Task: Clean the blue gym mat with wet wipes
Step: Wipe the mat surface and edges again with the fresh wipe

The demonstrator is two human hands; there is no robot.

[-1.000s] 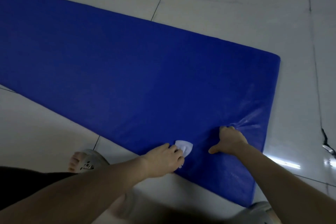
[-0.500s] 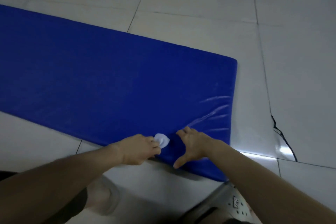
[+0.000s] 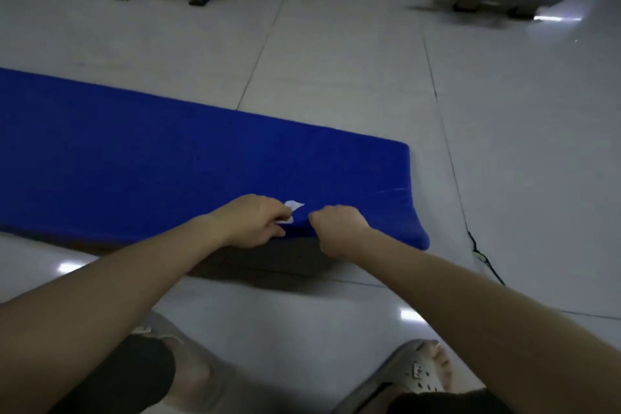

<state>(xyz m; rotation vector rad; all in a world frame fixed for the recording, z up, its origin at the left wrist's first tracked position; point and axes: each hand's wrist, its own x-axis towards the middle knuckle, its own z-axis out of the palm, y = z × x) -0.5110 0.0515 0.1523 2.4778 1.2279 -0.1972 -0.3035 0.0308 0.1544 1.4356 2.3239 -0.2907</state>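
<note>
Dim overall; glare spots on floor (image 3: 336,77); top corners blurred, perhaps motion smear.

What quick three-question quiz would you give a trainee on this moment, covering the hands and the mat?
1. True or false: the wet wipe is in the right hand.
2. Against the floor, the near edge of the blue gym mat by the hands is: A) lying flat; B) raised; C) rolled up.
3. Fill in: the left hand holds the wipe, and the right hand grips the mat's ____ edge.
Key: 1 false, it is in the left hand; 2 B; 3 near.
</note>
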